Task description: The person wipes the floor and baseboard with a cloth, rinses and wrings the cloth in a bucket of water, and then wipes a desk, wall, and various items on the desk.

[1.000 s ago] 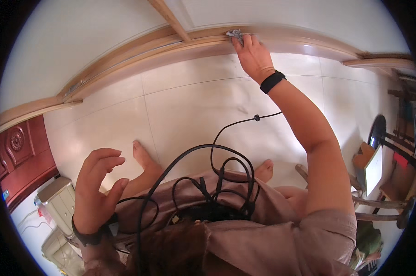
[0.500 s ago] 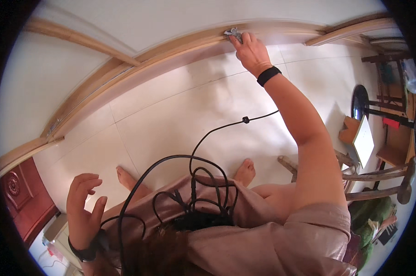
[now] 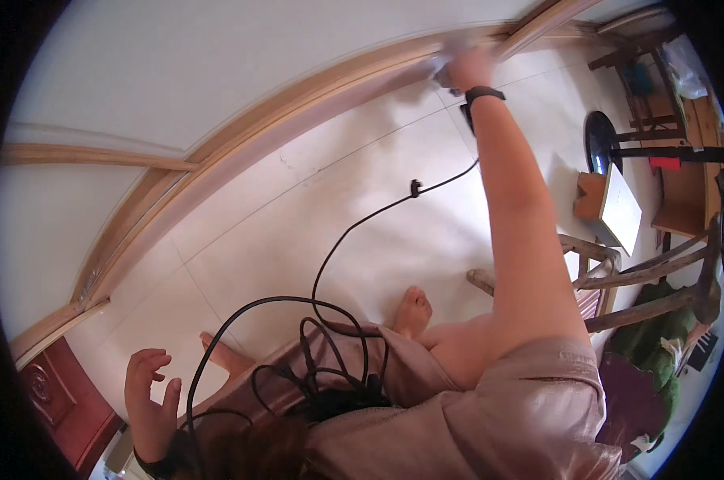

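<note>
Right hand [image 3: 473,69], top, grips cloth [image 3: 444,78]; left hand [image 3: 152,410], lower left, empty, uncurled. Slack cable [image 3: 354,227] could snag right arm [image 3: 512,176].

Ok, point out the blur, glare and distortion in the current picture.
Head view: blur smears the right hand and the grey wad in it, while the left hand looks sharper; head view: glare whitens part of the pale floor; head view: fisheye distortion bows the wooden rail.

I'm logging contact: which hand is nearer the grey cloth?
Right: the right hand, blurred, is at the grey cloth by the wooden rail; the left hand is far off, lower left.
</note>
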A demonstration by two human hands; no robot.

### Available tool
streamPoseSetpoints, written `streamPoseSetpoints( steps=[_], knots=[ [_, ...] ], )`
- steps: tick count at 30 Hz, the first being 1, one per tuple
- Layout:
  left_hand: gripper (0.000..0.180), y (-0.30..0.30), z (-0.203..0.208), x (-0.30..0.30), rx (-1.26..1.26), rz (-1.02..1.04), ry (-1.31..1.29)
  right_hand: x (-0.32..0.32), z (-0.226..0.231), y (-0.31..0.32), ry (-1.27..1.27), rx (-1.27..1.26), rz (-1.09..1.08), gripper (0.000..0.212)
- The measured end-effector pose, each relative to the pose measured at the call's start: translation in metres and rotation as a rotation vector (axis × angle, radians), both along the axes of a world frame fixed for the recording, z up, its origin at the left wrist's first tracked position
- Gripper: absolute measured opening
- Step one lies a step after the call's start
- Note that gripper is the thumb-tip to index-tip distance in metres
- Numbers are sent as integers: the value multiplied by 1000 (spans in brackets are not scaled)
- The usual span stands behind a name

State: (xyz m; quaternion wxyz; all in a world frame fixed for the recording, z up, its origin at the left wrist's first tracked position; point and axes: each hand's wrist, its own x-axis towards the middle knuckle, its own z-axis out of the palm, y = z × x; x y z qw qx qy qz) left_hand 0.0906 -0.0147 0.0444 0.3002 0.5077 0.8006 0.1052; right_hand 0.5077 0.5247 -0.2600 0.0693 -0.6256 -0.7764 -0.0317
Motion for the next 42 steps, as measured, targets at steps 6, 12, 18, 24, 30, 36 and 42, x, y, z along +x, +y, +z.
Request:
streamPoseSetpoints(
  steps=[6, 12, 18, 24, 30, 36, 42],
  knots=[
    [33, 2, 0, 1, 14, -12, -4, -49, -6, -50, 282, 96, 58, 41],
    [34, 8, -1, -2, -6, -42, -39, -58, 1, -83, 621, -106, 242, 45],
    [34, 14, 1, 4, -61, -17, -53, 4, -55, -28, 783, 145, 56, 37],
    [31, 14, 9, 1, -49, -29, -16, -4, -123, -33, 540, -215, 34, 41],
    [31, 6, 14, 1, -89, 18, 17, -91, -127, -114, 117, -210, 144, 47],
    [34, 1, 21, -3, -31, 4, 29, -180, -120, -215, 0, -223, 552, 44],
    [37, 1, 22, -5, -34, -61, -16, -237, -91, -280, 204, -392, 810, 46]
  ],
)
